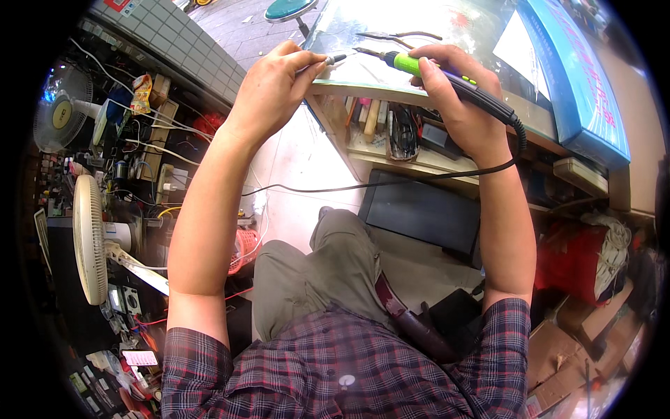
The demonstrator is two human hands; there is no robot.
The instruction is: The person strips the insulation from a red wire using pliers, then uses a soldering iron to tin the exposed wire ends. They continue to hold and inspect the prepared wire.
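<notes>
My right hand (464,94) grips a black and green soldering iron (406,63), its metal tip pointing left over the glass tabletop (335,38). A black cord runs from the iron's rear end and loops back to the left under my right wrist. My left hand (276,84) is closed, pinching a small dark and silver cylindrical piece (336,59) at the tabletop's near left corner. A small gap shows between that piece and the iron's tip. Beyond both, pliers (398,35) with dark handles lie on the glass.
A blue box (579,77) stands at the table's right. Shelves under the top hold tools and a dark case (441,138). Below sits a large black box (422,209). Two fans (87,237) and cluttered wires line the left. A green stool (289,8) is at the far side.
</notes>
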